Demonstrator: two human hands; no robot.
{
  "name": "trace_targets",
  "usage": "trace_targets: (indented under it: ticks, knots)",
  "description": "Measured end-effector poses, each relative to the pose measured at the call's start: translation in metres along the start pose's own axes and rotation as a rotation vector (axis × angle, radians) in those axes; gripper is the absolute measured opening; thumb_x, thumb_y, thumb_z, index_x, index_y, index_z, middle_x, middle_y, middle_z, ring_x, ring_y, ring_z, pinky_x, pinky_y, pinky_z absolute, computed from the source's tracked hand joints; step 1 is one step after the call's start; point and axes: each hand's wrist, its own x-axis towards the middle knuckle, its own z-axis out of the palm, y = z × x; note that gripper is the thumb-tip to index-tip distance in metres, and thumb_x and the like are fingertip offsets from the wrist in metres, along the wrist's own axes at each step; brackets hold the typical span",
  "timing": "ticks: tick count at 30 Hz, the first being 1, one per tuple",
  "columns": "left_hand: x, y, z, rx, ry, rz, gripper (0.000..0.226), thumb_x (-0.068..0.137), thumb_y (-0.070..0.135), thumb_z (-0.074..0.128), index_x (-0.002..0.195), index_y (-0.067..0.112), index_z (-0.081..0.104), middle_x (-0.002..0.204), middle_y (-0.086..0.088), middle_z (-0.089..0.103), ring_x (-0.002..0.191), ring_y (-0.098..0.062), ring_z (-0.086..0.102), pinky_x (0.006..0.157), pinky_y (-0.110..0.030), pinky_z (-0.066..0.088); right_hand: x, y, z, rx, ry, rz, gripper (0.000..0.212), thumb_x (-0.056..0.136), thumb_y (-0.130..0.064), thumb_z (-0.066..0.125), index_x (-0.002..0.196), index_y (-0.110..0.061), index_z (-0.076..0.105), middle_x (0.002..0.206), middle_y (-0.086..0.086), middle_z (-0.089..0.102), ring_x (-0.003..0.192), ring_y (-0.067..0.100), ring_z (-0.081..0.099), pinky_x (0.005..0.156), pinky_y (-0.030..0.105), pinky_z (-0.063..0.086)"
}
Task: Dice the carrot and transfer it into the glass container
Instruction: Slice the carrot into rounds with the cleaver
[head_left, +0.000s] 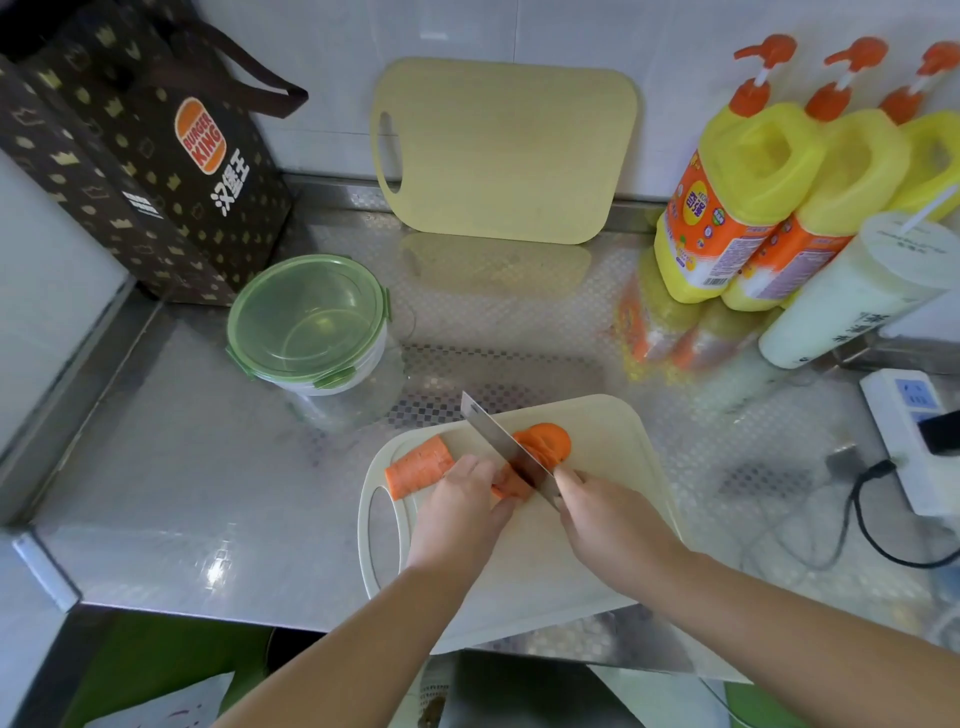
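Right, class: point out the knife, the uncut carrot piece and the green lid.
knife (498, 440): head view, flat of the blade.
uncut carrot piece (420, 466): head view, its orange side.
green lid (307, 317): head view, its clear middle.

Bright, even light is falling from above, leaving only faint, soft shadows. The steel counter (182, 467) is giving off patchy white glare toward 8 o'clock and is mirroring the yellow bottles (748, 171) at 2 o'clock as a smeared blur. The wide lens is bowing straight lines near the edges, and the corners are going soft. The knife blade (501, 441) is looking slightly smeared.
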Motion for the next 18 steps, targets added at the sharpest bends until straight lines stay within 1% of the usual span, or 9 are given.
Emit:
trace_targets:
  ticks: [3, 6, 10, 12, 14, 16, 18]
  knots:
    - [-0.003, -0.001, 0.0, 0.005, -0.006, 0.006, 0.024, 0.089, 0.034, 0.06, 0.108, 0.019, 0.06, 0.107, 0.005, 0.056, 0.1, -0.014, 0.055, 0.08, -0.026, 0.044, -0.004, -0.001, -0.004, -0.008, 0.057, -0.024, 0.022, 0.1, -0.017, 0.034, 0.12, -0.015, 0.04, 0.084, -0.003, 0.05, 0.077, 0.022, 0.058, 0.069, 0.037, 0.047]
    - [-0.005, 0.0, 0.0, -0.021, 0.001, -0.002, 0.024, 0.088, 0.03, 0.06, 0.109, 0.019, 0.061, 0.108, 0.004, 0.058, 0.101, -0.015, 0.056, 0.084, -0.03, 0.046, -0.009, -0.003, -0.006, -0.074, 0.054, -0.053, 0.02, 0.1, -0.016, 0.033, 0.119, -0.016, 0.039, 0.082, -0.002, 0.049, 0.07, 0.02, 0.05, 0.061, 0.033, 0.041]
    - [-0.004, 0.001, -0.002, -0.06, 0.012, -0.008, 0.02, 0.088, 0.028, 0.062, 0.105, 0.018, 0.063, 0.106, 0.004, 0.059, 0.099, -0.014, 0.057, 0.082, -0.028, 0.046, -0.012, -0.004, -0.005, -0.109, 0.042, -0.063, 0.022, 0.098, -0.011, 0.036, 0.119, -0.015, 0.04, 0.073, -0.006, 0.037, 0.066, 0.019, 0.046, 0.048, 0.025, 0.028]
    - [-0.004, 0.002, -0.003, -0.057, 0.009, -0.008, 0.018, 0.088, 0.028, 0.062, 0.103, 0.018, 0.063, 0.105, 0.004, 0.059, 0.097, -0.015, 0.057, 0.079, -0.027, 0.045, -0.012, -0.003, -0.004, -0.105, 0.041, -0.057, 0.022, 0.097, -0.01, 0.036, 0.118, -0.015, 0.041, 0.076, -0.006, 0.036, 0.065, 0.019, 0.045, 0.045, 0.021, 0.022]
    - [-0.004, 0.002, -0.003, -0.049, 0.008, -0.016, 0.018, 0.088, 0.029, 0.062, 0.101, 0.017, 0.063, 0.104, 0.004, 0.059, 0.095, -0.015, 0.057, 0.078, -0.027, 0.045, -0.012, -0.003, -0.004, -0.109, 0.041, -0.051, 0.023, 0.097, -0.01, 0.036, 0.119, -0.016, 0.041, 0.08, -0.005, 0.04, 0.066, 0.018, 0.045, 0.046, 0.023, 0.024]
    - [-0.003, 0.002, -0.003, -0.051, 0.016, -0.019, 0.018, 0.087, 0.029, 0.063, 0.1, 0.017, 0.064, 0.103, 0.004, 0.06, 0.094, -0.015, 0.058, 0.077, -0.027, 0.046, -0.012, -0.003, -0.003, -0.117, 0.036, -0.05, 0.027, 0.096, -0.01, 0.037, 0.122, -0.016, 0.04, 0.085, -0.002, 0.047, 0.066, 0.019, 0.046, 0.051, 0.027, 0.031]
    - [-0.003, 0.002, -0.002, -0.051, 0.02, -0.012, 0.017, 0.087, 0.028, 0.063, 0.099, 0.017, 0.064, 0.103, 0.004, 0.06, 0.093, -0.014, 0.058, 0.076, -0.025, 0.044, -0.011, -0.003, -0.003, -0.125, 0.025, -0.049, 0.029, 0.096, -0.01, 0.037, 0.125, -0.016, 0.039, 0.092, 0.0, 0.053, 0.067, 0.019, 0.046, 0.055, 0.028, 0.032]
